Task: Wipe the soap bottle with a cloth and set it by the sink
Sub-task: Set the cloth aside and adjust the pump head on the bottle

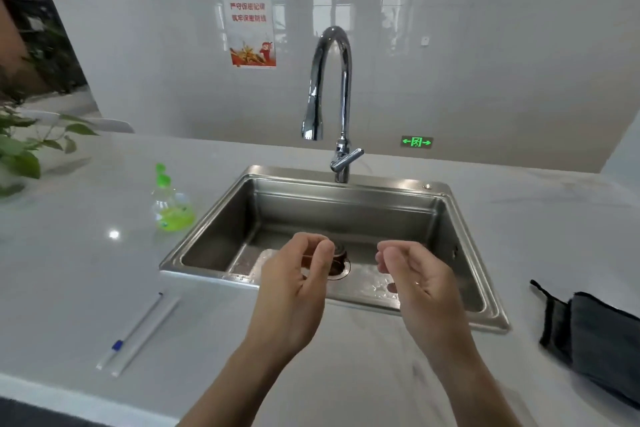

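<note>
Meanwhile both empty hands hover above sink.

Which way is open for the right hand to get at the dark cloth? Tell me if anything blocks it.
Probably yes. The right hand is empty, held over the sink, and the dark cloth lies on the counter to its right. Only bare counter shows between them, so a sideways move looks free.

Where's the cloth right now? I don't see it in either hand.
In the head view the dark grey cloth lies folded on the white counter at the far right, just right of the sink, untouched by either hand.
</note>
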